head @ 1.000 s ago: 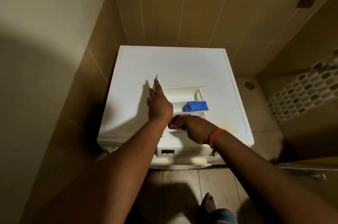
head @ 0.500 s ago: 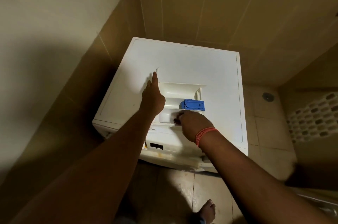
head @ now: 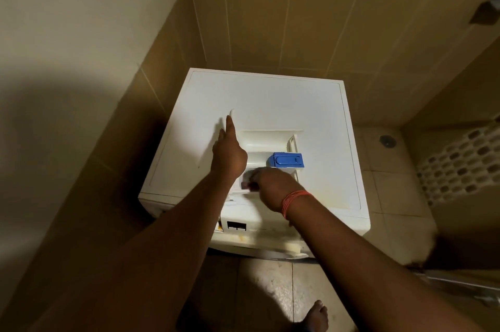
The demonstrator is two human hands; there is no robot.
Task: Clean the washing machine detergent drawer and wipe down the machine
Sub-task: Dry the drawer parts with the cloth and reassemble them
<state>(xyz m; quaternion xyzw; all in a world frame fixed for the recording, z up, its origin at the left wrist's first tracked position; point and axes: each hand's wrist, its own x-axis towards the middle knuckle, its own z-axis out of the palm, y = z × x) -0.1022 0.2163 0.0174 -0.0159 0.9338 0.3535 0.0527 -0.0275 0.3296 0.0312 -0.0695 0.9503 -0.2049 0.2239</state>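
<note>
1. My bare foot [head: 318, 314] on floor tiles, nearest to me.
2. R hand [head: 272, 186]: fingers curled over drawer's near compartment, on a small dark item; can't tell what it is. Probably scrubbing residue.
3. L hand [head: 230, 157]: on drawer's left side wall, index finger straight along it, to stop the drawer sliding, I judge. Hands close, not touching.
4. Detergent drawer [head: 259, 142]: out of its slot, lying on top of washing machine [head: 270, 98], w/ blue insert [head: 286, 160] at right.
5. Far: tiled wall corner.
</note>
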